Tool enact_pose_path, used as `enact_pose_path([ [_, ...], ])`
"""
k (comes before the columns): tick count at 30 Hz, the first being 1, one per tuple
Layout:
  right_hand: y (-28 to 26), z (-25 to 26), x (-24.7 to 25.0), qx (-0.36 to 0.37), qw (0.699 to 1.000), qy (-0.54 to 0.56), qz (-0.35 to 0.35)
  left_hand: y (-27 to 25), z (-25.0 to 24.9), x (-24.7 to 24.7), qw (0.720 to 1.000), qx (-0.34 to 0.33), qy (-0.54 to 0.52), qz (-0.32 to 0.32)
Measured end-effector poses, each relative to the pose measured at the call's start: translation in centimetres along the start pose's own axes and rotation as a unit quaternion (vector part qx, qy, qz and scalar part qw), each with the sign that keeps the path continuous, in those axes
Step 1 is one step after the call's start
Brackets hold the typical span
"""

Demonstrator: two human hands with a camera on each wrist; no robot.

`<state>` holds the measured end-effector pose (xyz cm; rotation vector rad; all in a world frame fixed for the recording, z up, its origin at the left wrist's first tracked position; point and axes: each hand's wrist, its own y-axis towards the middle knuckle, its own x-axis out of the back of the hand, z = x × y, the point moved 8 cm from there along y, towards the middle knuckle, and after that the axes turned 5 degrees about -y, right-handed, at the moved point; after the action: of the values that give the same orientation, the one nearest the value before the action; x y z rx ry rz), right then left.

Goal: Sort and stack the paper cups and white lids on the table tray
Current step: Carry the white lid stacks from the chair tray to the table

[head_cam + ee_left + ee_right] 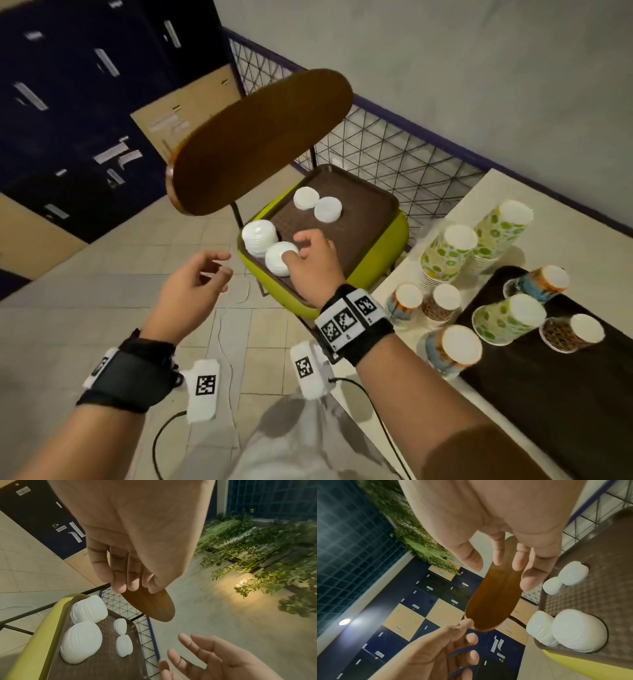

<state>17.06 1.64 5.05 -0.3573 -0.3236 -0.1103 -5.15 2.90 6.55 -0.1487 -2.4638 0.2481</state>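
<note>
From the head view my right hand point(313, 255) sits low over the brown textured plastic tray point(370, 219) at centre frame, and its knuckles hide the fingertips where they meet the nearest stack of white plastic lids point(279, 257); I cannot tell from there whether they touch it. The right wrist view shows those fingers point(471, 559) spread and relaxed with nothing in them. My left hand point(195, 277) hangs left of the tray over the floor, fingers loosely curled and empty.

The tray lies on the yellow-green cushioned chair seat point(397, 240). A taller lid stack point(259, 237) stands touching the nearest one at the tray's left corner, and two flatter lid stacks point(318, 204) sit side by side toward its upper edge. The oval brown wooden chair back point(260, 144) covers the tray's far left corner.

At right of the frame, patterned paper cups point(448, 251) stand upside down on a pale table point(486, 185), some nested in leaning stacks. More cups point(507, 318) stand on a dark tray point(548, 394), which is cut off by the frame edge. Cup patterns blur at the edge.

The floor is pale tile point(85, 308), with dark blue and tan lockers point(68, 102) at upper left, a black wire grid panel point(394, 150) behind the chair, and a grey wall point(479, 68).
</note>
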Motion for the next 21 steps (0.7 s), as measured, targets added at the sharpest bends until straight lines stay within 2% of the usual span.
enact_pose_path([
  [5, 6.4, -1.3, -2.7, -0.07, 0.997, -0.005, -0.02, 7.2, 1.6, -0.5, 0.999, 0.025, 0.012, 0.016],
  [9, 11.1, -4.2, -5.3, -0.142, 0.986, -0.073, -0.057, 13.9, 4.1, -2.6, 0.997, 0.051, 0.017, 0.054],
  [12, 13.6, -6.7, -7.7, -0.192, 0.97, -0.141, -0.047, 18.3, 6.6, -4.3, 0.995, 0.069, 0.028, 0.069],
  [16, 16.0, -8.8, -10.5, -0.216, 0.947, -0.235, -0.034, 22.6, 9.5, -6.2, 0.991, 0.09, 0.05, 0.084],
  [21, 17.1, -10.8, -11.9, -0.234, 0.933, -0.268, -0.05, 25.3, 11.5, -8.0, 0.983, 0.113, 0.106, 0.102],
])
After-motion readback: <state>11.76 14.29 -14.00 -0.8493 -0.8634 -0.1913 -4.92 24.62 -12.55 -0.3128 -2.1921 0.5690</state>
